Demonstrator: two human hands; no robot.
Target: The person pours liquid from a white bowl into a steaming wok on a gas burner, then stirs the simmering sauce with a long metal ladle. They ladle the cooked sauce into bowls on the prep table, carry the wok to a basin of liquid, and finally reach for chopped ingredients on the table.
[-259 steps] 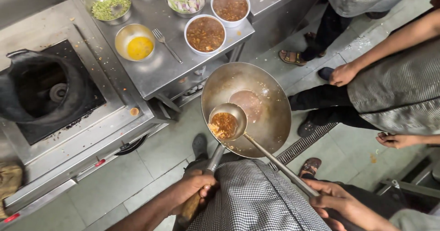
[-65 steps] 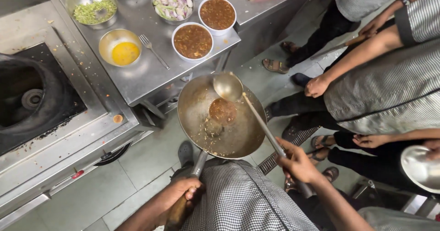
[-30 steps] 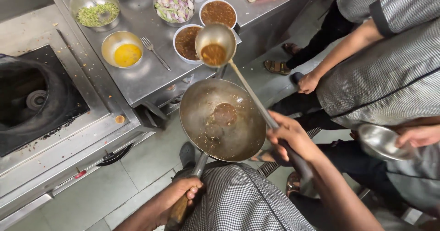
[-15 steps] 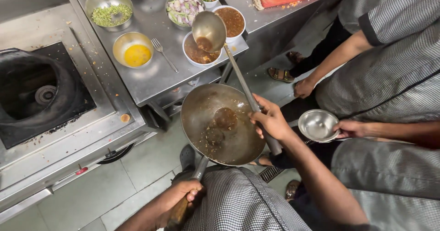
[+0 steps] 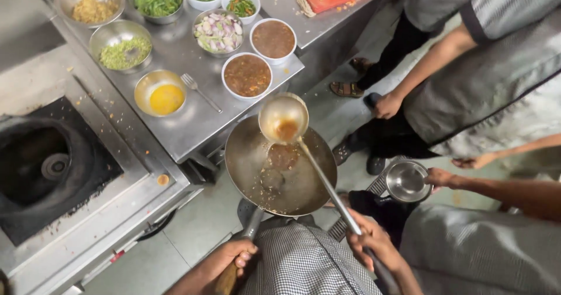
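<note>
Left hand is gripping the round steel wok's wooden handle level while right hand, fist-closed, is lifting the long steel ladle of brown sauce clear.

No package, label, sign or screen shows anywhere in this kitchen.
</note>
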